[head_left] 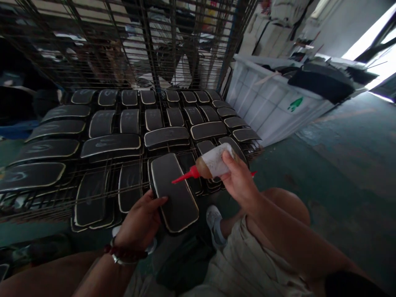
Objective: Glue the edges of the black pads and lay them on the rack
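Apparently mid-positioning, my left hand [139, 218] grasped the dark panel [177, 202], my right hand [241, 181] the bottle [213, 161], red nozzle [186, 176] over the panel; further movement called for steady aim.

The pad [176, 194] looked matt and dark, with a pale rim line. The bottle nozzle [186, 176] appeared red plastic; the rack [148, 45] was thin metal wire.
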`<state>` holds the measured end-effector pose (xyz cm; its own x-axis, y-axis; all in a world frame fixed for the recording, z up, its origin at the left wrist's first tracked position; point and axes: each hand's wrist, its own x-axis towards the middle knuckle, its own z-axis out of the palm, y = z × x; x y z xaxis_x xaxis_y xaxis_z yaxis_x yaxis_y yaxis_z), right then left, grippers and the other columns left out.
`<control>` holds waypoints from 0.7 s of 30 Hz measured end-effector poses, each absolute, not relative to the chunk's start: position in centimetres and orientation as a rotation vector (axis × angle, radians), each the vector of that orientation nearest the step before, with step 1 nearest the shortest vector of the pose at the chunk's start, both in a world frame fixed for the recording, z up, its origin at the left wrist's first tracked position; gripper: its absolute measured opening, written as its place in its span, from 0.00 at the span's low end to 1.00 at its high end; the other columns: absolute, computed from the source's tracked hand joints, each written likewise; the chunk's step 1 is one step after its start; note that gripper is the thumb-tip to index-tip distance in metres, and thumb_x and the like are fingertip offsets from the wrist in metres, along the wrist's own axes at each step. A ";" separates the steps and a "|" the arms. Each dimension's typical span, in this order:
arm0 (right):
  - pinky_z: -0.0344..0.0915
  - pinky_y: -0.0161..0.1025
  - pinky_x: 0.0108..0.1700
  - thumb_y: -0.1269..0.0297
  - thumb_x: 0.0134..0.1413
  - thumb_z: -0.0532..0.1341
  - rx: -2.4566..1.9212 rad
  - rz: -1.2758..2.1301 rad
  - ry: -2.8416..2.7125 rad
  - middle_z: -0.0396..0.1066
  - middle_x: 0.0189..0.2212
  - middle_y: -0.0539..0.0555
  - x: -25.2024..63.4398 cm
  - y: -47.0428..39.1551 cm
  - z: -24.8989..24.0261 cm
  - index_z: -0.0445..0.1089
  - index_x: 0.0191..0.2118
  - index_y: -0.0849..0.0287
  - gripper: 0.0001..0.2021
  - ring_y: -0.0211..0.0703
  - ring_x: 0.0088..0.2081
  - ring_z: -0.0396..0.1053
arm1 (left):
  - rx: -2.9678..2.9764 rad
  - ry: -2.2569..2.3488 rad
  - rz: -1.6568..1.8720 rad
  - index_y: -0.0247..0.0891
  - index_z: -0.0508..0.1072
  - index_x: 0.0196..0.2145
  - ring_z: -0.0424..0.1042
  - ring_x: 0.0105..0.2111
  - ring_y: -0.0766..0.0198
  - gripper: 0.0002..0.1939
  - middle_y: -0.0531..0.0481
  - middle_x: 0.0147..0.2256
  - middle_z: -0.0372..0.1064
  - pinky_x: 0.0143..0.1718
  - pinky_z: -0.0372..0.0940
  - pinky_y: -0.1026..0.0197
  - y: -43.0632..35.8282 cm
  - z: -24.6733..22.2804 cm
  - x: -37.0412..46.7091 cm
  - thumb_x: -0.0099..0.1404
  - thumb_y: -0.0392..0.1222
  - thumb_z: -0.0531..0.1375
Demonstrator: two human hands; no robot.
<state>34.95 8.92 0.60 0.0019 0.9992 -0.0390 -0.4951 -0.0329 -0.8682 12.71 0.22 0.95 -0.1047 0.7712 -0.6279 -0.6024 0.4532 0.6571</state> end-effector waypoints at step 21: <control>0.74 0.46 0.48 0.43 0.61 0.75 -0.928 0.887 -1.373 0.76 0.48 0.52 38.6 9.5 -0.1 0.76 0.57 0.46 0.24 0.50 0.46 0.74 | 0.372 1.107 0.973 0.35 0.82 0.53 0.87 0.37 0.48 0.22 0.39 0.44 0.88 0.38 0.84 0.51 -2.1 -0.1 10.9 0.61 0.28 0.72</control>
<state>38.63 9.51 -0.08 0.0135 0.9200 0.3918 0.0211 0.3915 -0.9200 10.91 -2.13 -0.06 0.1076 0.8088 -0.5781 -0.4702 0.5538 0.6872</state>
